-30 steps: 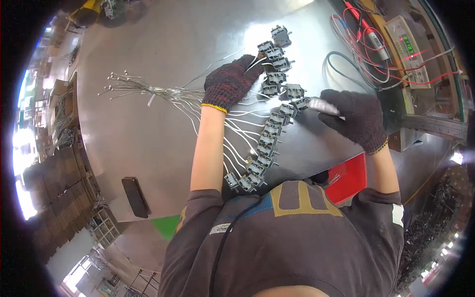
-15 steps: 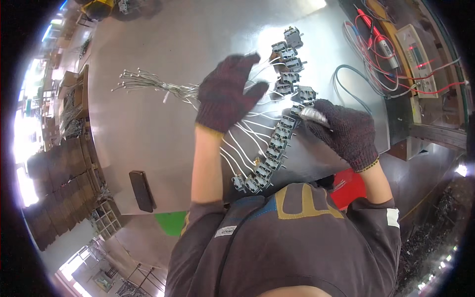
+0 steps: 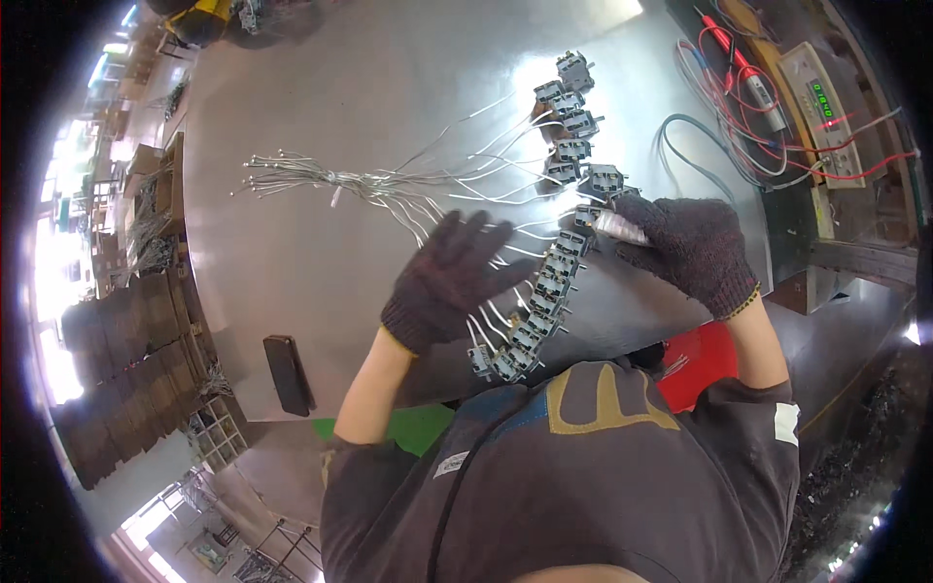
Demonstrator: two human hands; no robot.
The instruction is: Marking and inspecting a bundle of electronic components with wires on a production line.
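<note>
Right hand: gloved, left of the meter and nearer the person. Fingers bent in around a pale, shiny piece; cannot tell if it is gripped or wrapped on a finger. Its tips lie against or just beside the grey units.

Left hand: gloved, farther left of the meter, fingers spread wide, nothing seen in its grasp. It hangs over the white leads; contact cannot be told.

Handling, by judgement: each unit likely light, hard-bodied, a little awkward for its shape. Best hold is across the flat sides of the body, clear of the pins. Leads look springy but bendable; probably kink if pulled sharply, and a tug on one may drag its neighbours. Knit gloves should grip well; the smooth metal bench likely lets units slide.

Looks: units blocky, grey with dark openings, short pins on the side toward the meter. They lie left of it in a crooked, curving row, several touching. Leads run away from the meter into a tied bundle, ends fanned and bead-tipped.
</note>
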